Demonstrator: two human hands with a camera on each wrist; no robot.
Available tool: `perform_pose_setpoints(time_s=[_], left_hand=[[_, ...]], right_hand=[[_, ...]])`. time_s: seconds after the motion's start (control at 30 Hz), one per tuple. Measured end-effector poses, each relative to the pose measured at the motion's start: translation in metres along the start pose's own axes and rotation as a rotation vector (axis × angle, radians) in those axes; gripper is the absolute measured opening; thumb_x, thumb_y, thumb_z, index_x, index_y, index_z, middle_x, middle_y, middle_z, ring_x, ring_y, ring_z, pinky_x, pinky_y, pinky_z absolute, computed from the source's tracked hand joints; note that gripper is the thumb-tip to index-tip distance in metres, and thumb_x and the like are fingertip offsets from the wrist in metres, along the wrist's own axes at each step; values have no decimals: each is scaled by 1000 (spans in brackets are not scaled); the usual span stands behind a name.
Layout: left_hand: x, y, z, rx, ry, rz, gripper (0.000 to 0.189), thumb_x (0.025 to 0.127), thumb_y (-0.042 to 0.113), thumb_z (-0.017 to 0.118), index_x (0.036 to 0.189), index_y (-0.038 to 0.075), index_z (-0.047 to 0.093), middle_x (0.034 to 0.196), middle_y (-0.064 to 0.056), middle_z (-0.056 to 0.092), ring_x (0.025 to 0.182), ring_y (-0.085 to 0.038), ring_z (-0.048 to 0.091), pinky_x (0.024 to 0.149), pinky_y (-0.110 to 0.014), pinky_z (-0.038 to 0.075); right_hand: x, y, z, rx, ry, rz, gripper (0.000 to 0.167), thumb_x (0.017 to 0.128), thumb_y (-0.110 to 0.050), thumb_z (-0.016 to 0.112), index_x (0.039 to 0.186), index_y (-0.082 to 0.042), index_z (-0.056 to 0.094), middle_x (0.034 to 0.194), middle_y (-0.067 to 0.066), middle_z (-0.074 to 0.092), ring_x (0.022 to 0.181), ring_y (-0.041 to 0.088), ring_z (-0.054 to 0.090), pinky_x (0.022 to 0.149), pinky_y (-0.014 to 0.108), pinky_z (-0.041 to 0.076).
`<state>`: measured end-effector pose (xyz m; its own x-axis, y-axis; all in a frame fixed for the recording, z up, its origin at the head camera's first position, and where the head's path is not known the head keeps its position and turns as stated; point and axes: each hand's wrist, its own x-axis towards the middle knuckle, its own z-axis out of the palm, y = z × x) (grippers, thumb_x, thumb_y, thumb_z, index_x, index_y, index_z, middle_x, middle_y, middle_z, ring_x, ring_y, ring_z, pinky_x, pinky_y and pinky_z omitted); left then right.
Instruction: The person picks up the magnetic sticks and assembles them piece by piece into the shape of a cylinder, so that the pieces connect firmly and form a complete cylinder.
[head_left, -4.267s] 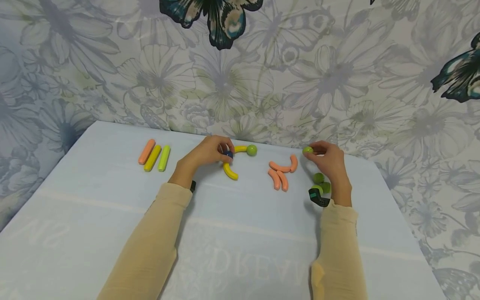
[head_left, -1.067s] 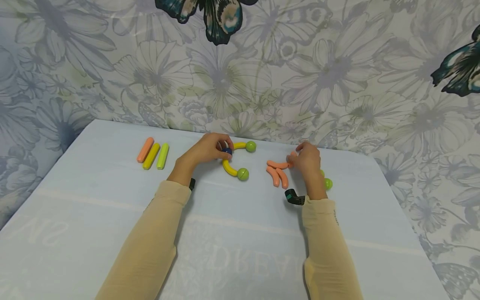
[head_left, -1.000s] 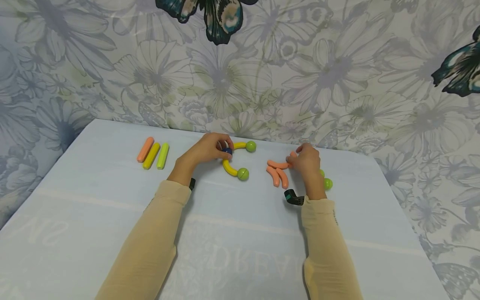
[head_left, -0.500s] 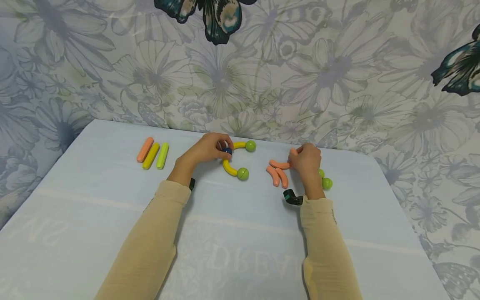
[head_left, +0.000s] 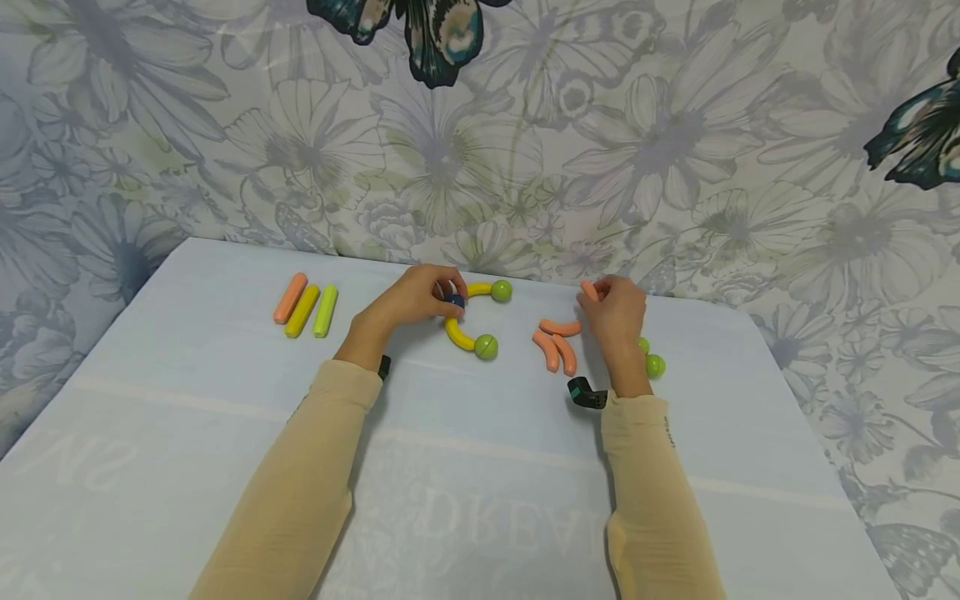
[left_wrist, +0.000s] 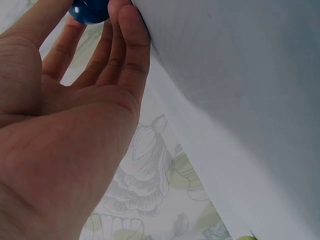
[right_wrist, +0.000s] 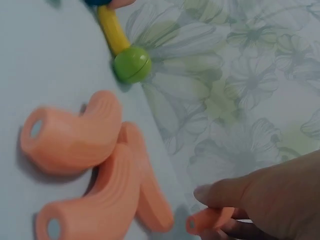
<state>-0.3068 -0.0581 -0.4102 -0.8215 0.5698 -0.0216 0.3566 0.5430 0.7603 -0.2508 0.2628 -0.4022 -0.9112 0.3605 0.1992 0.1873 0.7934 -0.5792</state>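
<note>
My left hand (head_left: pixel 411 296) holds a dark blue ball (left_wrist: pixel 90 10) between thumb and fingers at the table's back. Two curved yellow rods (head_left: pixel 459 335) run from this ball to the right, one nearer and one farther. Each has a green ball (head_left: pixel 486 347) at its outer end. My right hand (head_left: pixel 617 315) pinches a curved orange rod (right_wrist: pixel 205 221), apart from the others. To its left, three more curved orange rods (head_left: pixel 558 327) lie close together on the table; in the right wrist view, two show a grey disc in the end.
At the left lie three straight rods: orange (head_left: pixel 290 297), yellow (head_left: pixel 302 311) and lime green (head_left: pixel 326 310). Loose green balls (head_left: pixel 656 366) sit beside my right wrist, partly hidden by it. The white table (head_left: pixel 480 492) meets a flower-patterned wall (head_left: pixel 450 167) at its back edge.
A green ball moved from my right hand to the nearer yellow rod's end. Then my right hand reached the orange rods, took one and drew it away from the group. The left hand stays put.
</note>
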Motion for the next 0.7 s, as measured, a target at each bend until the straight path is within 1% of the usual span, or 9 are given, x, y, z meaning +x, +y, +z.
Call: perform_pose_setpoints(time_s=[0.07, 0.13, 0.2, 0.27, 0.33, 0.47, 0.57, 0.7], left_hand=[[0, 0, 0, -1, 0, -2, 26, 93, 16, 82, 116, 9, 72, 109, -14, 67, 92, -28, 61, 79, -36, 51], [0, 0, 0, 1, 0, -3, 26, 93, 16, 82, 116, 9, 72, 109, -14, 67, 92, -28, 61, 79, -36, 51], [1, 0, 0, 2, -1, -5, 26, 93, 16, 82, 116, 9, 72, 109, -13, 68, 92, -28, 61, 79, -36, 51], [0, -1, 0, 6, -3, -6, 26, 93, 16, 82, 116, 9, 72, 109, -13, 68, 92, -28, 61, 79, -36, 51], [0, -1, 0, 9, -5, -7, 26, 93, 17, 82, 116, 9, 72, 108, -13, 67, 92, -28, 61, 79, -36, 51], [1, -2, 0, 8, -6, -10, 26, 94, 16, 82, 116, 10, 71, 110, -13, 67, 92, -28, 61, 80, -37, 51], [1, -2, 0, 4, -3, -11, 25, 94, 16, 82, 116, 10, 71, 111, -14, 67, 93, -29, 61, 81, -37, 52], [1, -2, 1, 7, -2, -4, 25, 94, 16, 82, 116, 10, 71, 111, -14, 67, 93, -29, 62, 81, -37, 52]], right_hand=[[0, -2, -2, 51, -43, 9, 30, 96, -21, 77, 113, 3, 74, 96, 19, 73, 82, 32, 71, 66, 35, 52], [0, -5, -2, 85, -94, 24, 33, 96, -23, 78, 116, 3, 74, 99, 19, 74, 88, 32, 71, 67, 32, 52], [0, -7, -2, 91, -134, 31, 35, 95, -26, 79, 116, 2, 74, 101, 19, 74, 95, 32, 69, 70, 32, 53], [-1, -11, 0, 93, -170, 23, 36, 95, -28, 79, 115, 1, 75, 102, 18, 73, 97, 32, 69, 72, 32, 54], [-4, -16, 3, 97, -198, -4, 34, 94, -28, 80, 113, 0, 76, 100, 17, 73, 94, 29, 69, 72, 31, 55], [-11, -30, 12, 145, -280, -72, 30, 94, -26, 80, 109, -1, 76, 95, 15, 72, 79, 24, 73, 66, 29, 60], [-17, -40, 17, 166, -336, -97, 29, 93, -27, 81, 108, -2, 76, 93, 12, 73, 77, 22, 72, 70, 32, 61], [-25, -49, 20, 126, -373, -114, 31, 93, -30, 82, 109, -4, 76, 94, 11, 74, 89, 24, 68, 85, 40, 57]])
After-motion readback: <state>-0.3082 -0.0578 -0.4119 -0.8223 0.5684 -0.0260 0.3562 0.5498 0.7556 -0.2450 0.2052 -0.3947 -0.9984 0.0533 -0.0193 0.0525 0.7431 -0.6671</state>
